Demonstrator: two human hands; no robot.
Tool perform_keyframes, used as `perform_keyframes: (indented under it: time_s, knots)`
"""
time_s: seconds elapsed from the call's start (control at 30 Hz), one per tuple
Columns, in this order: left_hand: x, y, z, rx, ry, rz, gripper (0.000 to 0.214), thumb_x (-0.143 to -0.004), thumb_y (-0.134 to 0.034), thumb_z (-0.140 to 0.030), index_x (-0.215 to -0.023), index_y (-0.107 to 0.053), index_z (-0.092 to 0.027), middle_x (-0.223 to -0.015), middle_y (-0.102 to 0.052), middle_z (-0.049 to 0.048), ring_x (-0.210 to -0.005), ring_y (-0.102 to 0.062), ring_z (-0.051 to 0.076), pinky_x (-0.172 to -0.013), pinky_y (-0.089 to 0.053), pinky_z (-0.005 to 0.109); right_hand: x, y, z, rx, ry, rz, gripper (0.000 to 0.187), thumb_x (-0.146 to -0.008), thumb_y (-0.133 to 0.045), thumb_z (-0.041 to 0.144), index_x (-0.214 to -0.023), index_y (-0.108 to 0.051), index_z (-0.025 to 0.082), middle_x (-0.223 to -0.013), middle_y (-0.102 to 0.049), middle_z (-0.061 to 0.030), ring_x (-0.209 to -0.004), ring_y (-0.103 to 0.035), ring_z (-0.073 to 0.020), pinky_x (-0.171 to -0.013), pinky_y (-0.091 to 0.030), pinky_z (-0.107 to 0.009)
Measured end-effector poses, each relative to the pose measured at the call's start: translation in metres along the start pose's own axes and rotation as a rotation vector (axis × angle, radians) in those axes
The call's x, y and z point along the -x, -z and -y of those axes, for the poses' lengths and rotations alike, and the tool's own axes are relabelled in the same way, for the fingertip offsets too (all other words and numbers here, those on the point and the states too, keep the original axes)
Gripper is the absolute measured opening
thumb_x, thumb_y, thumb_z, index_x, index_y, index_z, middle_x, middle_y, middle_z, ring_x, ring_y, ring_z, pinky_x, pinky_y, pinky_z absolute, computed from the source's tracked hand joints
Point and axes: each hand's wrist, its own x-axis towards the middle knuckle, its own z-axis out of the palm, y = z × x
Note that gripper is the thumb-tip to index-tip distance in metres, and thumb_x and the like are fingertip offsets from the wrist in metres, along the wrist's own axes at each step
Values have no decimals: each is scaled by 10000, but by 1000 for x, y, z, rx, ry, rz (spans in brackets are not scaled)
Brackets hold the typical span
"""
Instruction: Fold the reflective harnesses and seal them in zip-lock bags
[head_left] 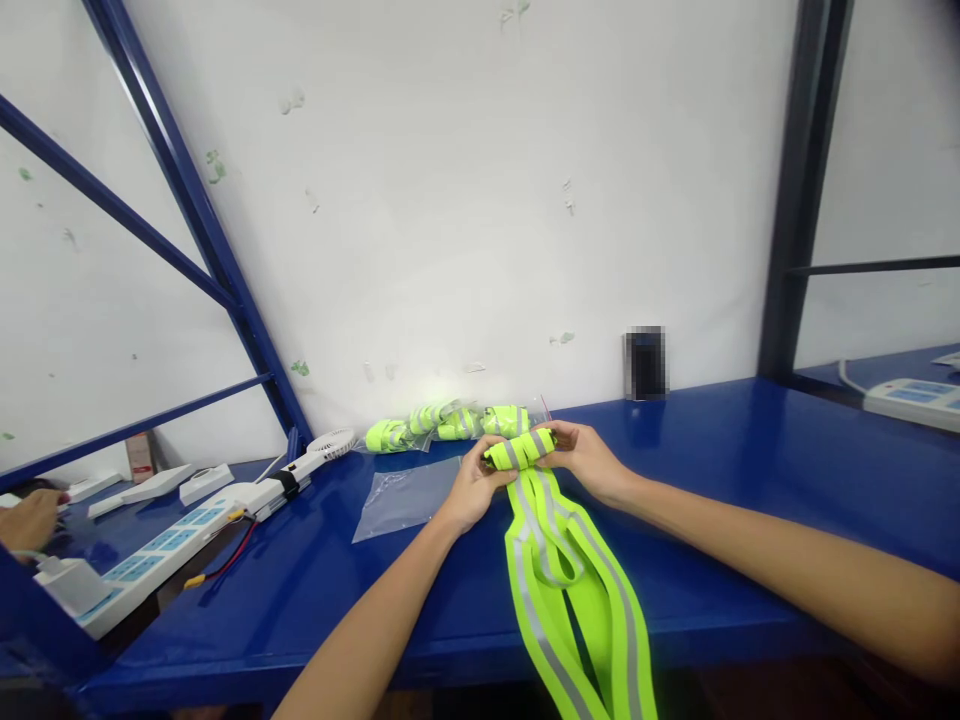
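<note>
Our left hand (474,487) and right hand (581,458) clench a neon-yellow reflective fabric strap roll (520,449); its loose striped length (570,590) lies unrolled at 6 o'clock; neon-yellow rolled strap bundles (442,422) sit done at 12 o'clock.

Our right hand (581,457) can pass rightward along the bench (720,560) as far as the dark upright (799,200). Leftward, our left hand (476,485) meets the plastic bag (401,497), then the fan (330,443) and power strip (150,555); rolled bands (450,423) and the wall (450,200) block the way forward.
</note>
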Motion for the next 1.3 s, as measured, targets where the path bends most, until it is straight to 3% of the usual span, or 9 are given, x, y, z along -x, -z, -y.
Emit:
perform_keyframes:
  time_s: [0.1, 0.23, 0.33, 0.5, 0.63, 0.8, 0.93, 1.07, 1.3]
  knots:
    - [-3, 3, 0, -83, -93, -68, 299, -627, -741, -135, -875, -580, -178, -770, -600, -22, -714, -576, 125, -674, -469, 233, 4, 1, 2, -78, -85, 57, 449, -632, -709, 139, -1070, -650, 212, -945, -689, -9, -862, -636, -188, -795, -503, -324]
    - [-5, 8, -3, -185, -225, -123, 150, -645, -631, -95, -783, -638, -153, -971, -672, 68, -913, -624, 208, -778, -484, 299, 11, 0, 4, -308, -380, 297, 601, -777, -659, 287, -1343, -462, 336, -1192, -646, -34, -959, -668, -221, -835, -525, -402]
    - [-4, 9, -5, -271, -287, -121, 201, -639, -544, -57, -757, -678, -150, -1016, -688, 98, -975, -631, 236, -831, -475, 337, 13, -3, 3, -346, -442, 309, 594, -805, -672, 328, -1355, -457, 273, -1213, -649, -74, -964, -685, -231, -897, -512, -422]
    - [3, 7, -16, -275, -328, -65, 342, -609, -454, -45, -749, -741, -168, -1100, -689, 95, -1061, -616, 255, -923, -447, 375, 13, -4, -1, -370, -371, 208, 678, -685, -765, 137, -1308, -508, 211, -1043, -720, -72, -925, -695, -211, -888, -527, -351]
    - [6, 4, -25, 105, -172, -32, 436, -637, -483, -128, -986, -740, -172, -1271, -621, 91, -1244, -506, 297, -996, -415, 389, 13, -6, 2, -349, -289, 200, 717, -659, -786, 152, -1313, -501, 228, -1037, -716, -73, -895, -699, -229, -851, -547, -383]
    - [5, -6, -21, 302, 10, -140, 774, -719, -650, -247, -1432, -356, -298, -1406, -498, 82, -1221, -533, 286, -964, -450, 396, 14, -8, 8, -153, -170, 122, 694, -640, -789, 172, -1274, -516, 243, -1148, -668, -76, -982, -670, -245, -865, -544, -409]
    - [7, -7, -13, 64, 78, -71, 878, -675, -780, -266, -1424, -322, -257, -1203, -633, 104, -1069, -620, 264, -928, -471, 396, 14, -6, 4, 56, -31, 164, 654, -674, -777, 238, -1273, -514, 225, -1169, -647, -89, -1029, -647, -265, -903, -518, -442]
    - [8, -6, -9, -106, -44, -10, 684, -679, -794, -298, -1263, -448, -211, -1088, -665, 83, -975, -643, 234, -896, -482, 381, 16, -6, -1, 132, 88, 204, 678, -752, -729, 315, -1356, -434, 231, -1241, -602, -111, -1115, -604, -282, -959, -478, -464]
    - [3, -10, -10, 22, -200, -227, 603, -685, -787, -295, -1182, -455, -213, -1025, -675, 57, -911, -660, 213, -857, -498, 350, 16, -7, 16, 282, 106, 237, 703, -882, -565, 392, -1488, -213, 341, -1539, -285, -41, -1430, -223, -251, -1139, -250, -456]
